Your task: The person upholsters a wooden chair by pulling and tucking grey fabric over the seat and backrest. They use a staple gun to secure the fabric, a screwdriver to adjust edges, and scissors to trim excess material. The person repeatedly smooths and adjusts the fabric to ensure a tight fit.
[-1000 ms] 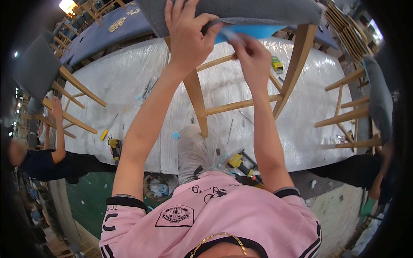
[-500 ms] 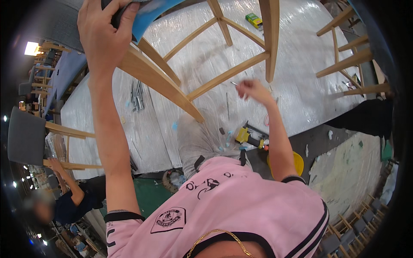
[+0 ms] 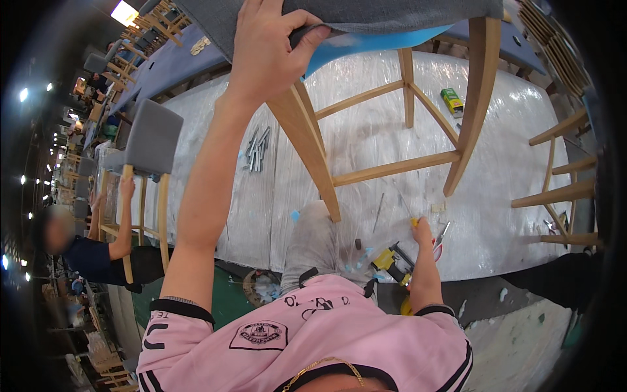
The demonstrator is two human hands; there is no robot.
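Observation:
A grey upholstered chair [image 3: 405,18] with wooden legs stands on the plastic-covered table, blue material [image 3: 366,47] showing under its fabric. My left hand [image 3: 271,52] grips the loose fabric edge of the chair, thumb underneath and fingers on top. Lower right, my right hand [image 3: 424,232] closes round the yellow handle of a thin-shafted screwdriver [image 3: 414,222] at the tabletop; its tip is too fine to make out. Pliers with red handles [image 3: 439,242] lie beside that hand. Just nearer to me rests a yellow and black staple gun [image 3: 392,262].
Metal staple strips [image 3: 258,150] lie left of the chair's front leg. A green and yellow box [image 3: 451,102] sits behind it. Another chair's legs [image 3: 555,193] reach in from the right. At left, a co-worker [image 3: 98,251] handles a grey chair [image 3: 151,140].
My right hand has come down from mid-air near the chair's stretcher to the tabletop beside the pliers. The left keeps its grip on the fabric. The co-worker's chair is now upright.

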